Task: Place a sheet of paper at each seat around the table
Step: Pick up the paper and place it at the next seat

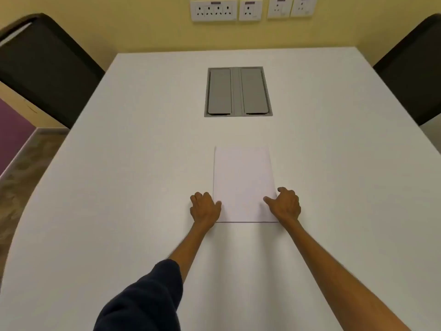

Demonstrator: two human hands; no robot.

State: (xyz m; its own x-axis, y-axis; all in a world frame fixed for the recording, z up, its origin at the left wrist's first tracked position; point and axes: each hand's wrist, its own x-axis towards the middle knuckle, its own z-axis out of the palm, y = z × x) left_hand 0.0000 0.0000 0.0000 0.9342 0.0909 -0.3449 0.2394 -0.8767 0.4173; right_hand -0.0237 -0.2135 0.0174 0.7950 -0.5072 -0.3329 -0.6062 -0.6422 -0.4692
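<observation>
White paper [242, 182] lies flat on the white table [119, 187], near the middle, its long side pointing away from me. Whether it is one sheet or a thin stack I cannot tell. My left hand [204, 207] rests at its near left corner with curled fingers and the thumb on the paper's edge. My right hand [285, 204] sits at the near right corner, thumb lying on the paper, fingers bent down at the right edge. Both hands pinch the paper at its sides.
A grey double-lid cable box [238, 91] is set into the table beyond the paper. A dark chair [45, 70] stands at the left side, another dark chair [415, 72] at the right. Wall sockets [253, 9] line the yellow wall behind.
</observation>
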